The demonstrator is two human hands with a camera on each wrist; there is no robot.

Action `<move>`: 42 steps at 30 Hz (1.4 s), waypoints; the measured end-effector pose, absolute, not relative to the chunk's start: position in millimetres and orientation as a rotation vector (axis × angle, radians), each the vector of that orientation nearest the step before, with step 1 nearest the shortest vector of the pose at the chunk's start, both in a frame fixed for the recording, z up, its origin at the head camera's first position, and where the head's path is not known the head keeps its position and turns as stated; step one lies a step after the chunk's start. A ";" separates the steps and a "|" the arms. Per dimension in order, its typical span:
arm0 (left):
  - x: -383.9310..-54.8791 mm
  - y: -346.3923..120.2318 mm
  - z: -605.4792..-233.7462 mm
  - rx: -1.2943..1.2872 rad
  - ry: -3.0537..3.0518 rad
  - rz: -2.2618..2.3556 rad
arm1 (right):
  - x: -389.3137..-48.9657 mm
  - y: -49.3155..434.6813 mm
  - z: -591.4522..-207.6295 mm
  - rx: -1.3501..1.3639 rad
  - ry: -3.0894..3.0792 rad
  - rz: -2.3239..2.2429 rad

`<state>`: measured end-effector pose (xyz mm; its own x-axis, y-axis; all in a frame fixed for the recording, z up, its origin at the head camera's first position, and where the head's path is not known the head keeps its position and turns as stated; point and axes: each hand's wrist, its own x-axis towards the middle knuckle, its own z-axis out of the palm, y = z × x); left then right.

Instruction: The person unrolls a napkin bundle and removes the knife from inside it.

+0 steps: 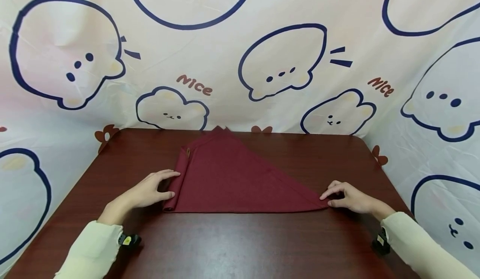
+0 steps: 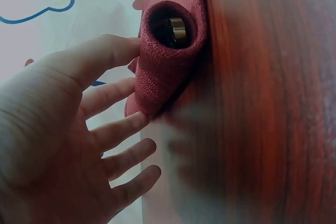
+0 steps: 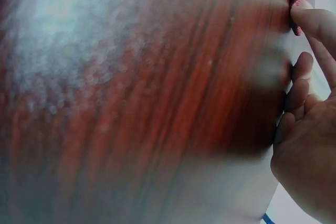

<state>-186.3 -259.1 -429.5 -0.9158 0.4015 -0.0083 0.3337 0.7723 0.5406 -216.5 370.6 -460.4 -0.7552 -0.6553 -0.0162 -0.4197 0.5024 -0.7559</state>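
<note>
A maroon cloth (image 1: 232, 179), folded into a triangle, lies on the table with its long edge toward me. Its left side is wound into a narrow roll (image 1: 180, 178). Inside the roll's open near end, the left wrist view shows a gold-coloured metallic object (image 2: 178, 31); most of it is hidden. My left hand (image 1: 148, 190) touches the roll from the left, its thumb by the near end and its fingers spread and fairly straight. With thumb and forefinger, my right hand (image 1: 352, 198) pinches the cloth's pointed right corner, whose tip (image 3: 297, 22) shows in the right wrist view.
The dark brown wooden table (image 1: 232, 245) has rounded far corners. A pale curtain (image 1: 225, 62) printed with cartoon outlines rises behind it and along both sides. The cloth's far peak reaches the table's back edge.
</note>
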 end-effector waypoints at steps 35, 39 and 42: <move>-184.6 -227.8 -438.3 0.548 2.989 0.597 | -220.4 373.3 -465.3 -0.957 2.446 -1.092; -184.6 -230.1 -437.7 0.535 2.981 0.597 | -221.2 373.6 -466.0 -0.968 2.437 -1.092; -184.6 -232.9 -436.9 0.517 2.973 0.597 | -222.1 373.5 -466.6 -0.967 2.431 -1.094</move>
